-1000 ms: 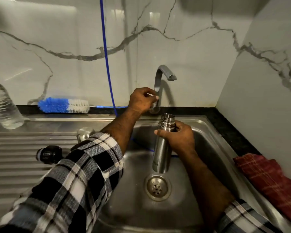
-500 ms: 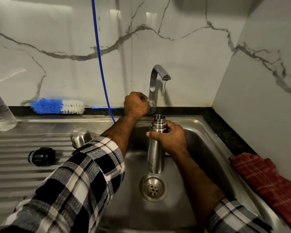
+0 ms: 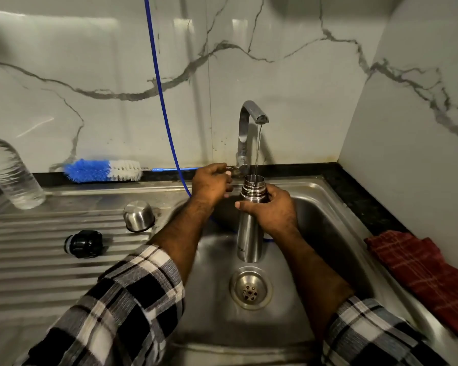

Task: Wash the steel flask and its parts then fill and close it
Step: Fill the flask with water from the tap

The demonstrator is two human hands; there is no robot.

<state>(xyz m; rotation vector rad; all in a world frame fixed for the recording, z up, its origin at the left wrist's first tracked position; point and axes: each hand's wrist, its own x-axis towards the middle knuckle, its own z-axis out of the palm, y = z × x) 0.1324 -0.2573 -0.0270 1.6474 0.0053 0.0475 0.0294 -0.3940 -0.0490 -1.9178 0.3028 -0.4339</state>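
Flask: the tall brushed-steel flask [image 3: 247, 233] stands upright over the basin of the stainless steel sink [image 3: 336, 223], above the round drain [image 3: 250, 287], its threaded mouth open and right under the spout.
Water: a thin stream falls from the curved chrome tap [image 3: 245, 133] straight into the flask's mouth.
Right hand: the right hand [image 3: 271, 210] is wrapped round the flask's neck and shoulder, thumb across the front, fingers curled behind.
Left hand: the left hand [image 3: 212, 182] is at the tap's base, fingers bent; whether they grip the lever there I cannot tell.
Parts: the small steel cup-shaped cap [image 3: 138, 215] sits mouth-down on the ribbed draining board, and the black plastic stopper [image 3: 83, 243] lies on its side just in front of it, both well apart from the flask.
Around: a blue-and-white bottle brush [image 3: 103, 170] lies along the back ledge, a clear plastic water bottle [image 3: 9, 173] stands at far left, a thin blue hose [image 3: 159, 96] hangs down the marble wall, and a red checked cloth [image 3: 421, 273] lies on the sink's right edge.
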